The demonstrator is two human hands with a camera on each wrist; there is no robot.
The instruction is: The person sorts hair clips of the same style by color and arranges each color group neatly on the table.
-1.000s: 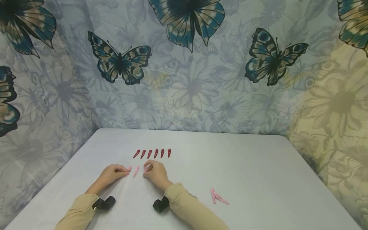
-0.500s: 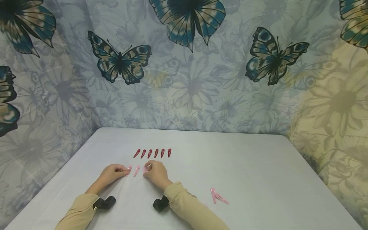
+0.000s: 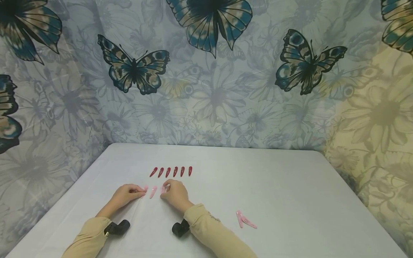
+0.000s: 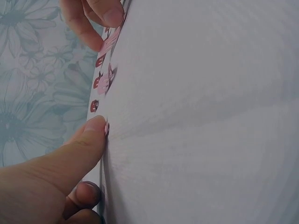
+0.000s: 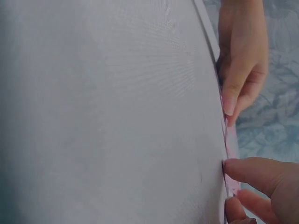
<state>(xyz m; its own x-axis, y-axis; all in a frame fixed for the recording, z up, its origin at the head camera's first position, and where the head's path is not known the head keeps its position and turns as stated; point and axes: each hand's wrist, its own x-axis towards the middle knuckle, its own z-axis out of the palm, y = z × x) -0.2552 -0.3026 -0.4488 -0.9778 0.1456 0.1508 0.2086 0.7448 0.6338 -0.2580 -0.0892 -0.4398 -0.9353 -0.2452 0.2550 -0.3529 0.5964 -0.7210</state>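
Note:
Snap hair clips lie on the white table. At the left end of the nearer row, my left hand (image 3: 125,195) pinches a pink hair clip (image 3: 146,188) at its lower end. Beside it a second pink clip (image 3: 153,192) lies slanted and untouched between the two hands. My right hand (image 3: 176,195) holds a third pink clip (image 3: 162,189), thumb at the near end and forefinger at the far end. In the right wrist view, its thumb (image 5: 252,172) covers part of that clip. The left wrist view shows the left thumb (image 4: 88,140) over most of its clip.
Several red hair clips (image 3: 175,172) form a row just beyond the hands. Two more pink clips (image 3: 240,219) lie touching in a V toward the right. The white table (image 3: 290,186) backs onto a butterfly-patterned cloth (image 3: 219,122).

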